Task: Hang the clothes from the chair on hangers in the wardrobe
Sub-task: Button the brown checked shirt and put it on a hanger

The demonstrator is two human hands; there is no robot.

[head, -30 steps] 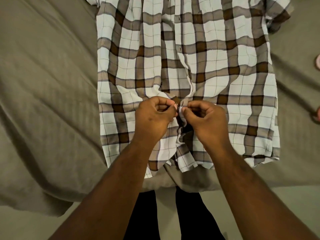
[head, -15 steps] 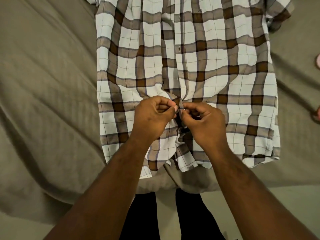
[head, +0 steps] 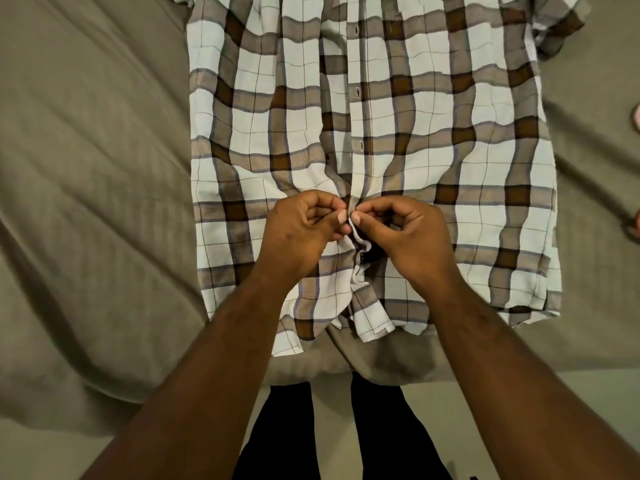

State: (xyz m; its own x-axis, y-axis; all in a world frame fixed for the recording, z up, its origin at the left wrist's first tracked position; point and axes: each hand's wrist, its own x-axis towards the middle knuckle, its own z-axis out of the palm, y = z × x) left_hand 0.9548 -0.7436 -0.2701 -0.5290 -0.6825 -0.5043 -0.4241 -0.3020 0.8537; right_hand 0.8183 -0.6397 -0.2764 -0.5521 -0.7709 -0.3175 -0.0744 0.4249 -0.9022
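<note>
A white and brown plaid shirt [head: 450, 140] lies flat, front up, on a bed, its hem toward me. Its button placket [head: 360, 109] runs down the middle, with three buttons showing above my hands. My left hand [head: 298, 233] and my right hand [head: 412, 237] meet at the placket low on the shirt. Each pinches the placket edge between thumb and fingers. Below my hands the two front edges gape apart and curl. No hanger, chair or wardrobe is in view.
The bed is covered by an olive-grey sheet [head: 93, 188] with folds, spreading wide to the left. Its near edge [head: 374, 367] hangs just past the shirt hem. My dark trouser legs [head: 287, 438] stand on a pale floor below. Something pink [head: 636, 119] shows at the right border.
My hands stay at the same spot on the placket. The fingertips have shifted slightly and the placket above them now lies straighter and closed.
</note>
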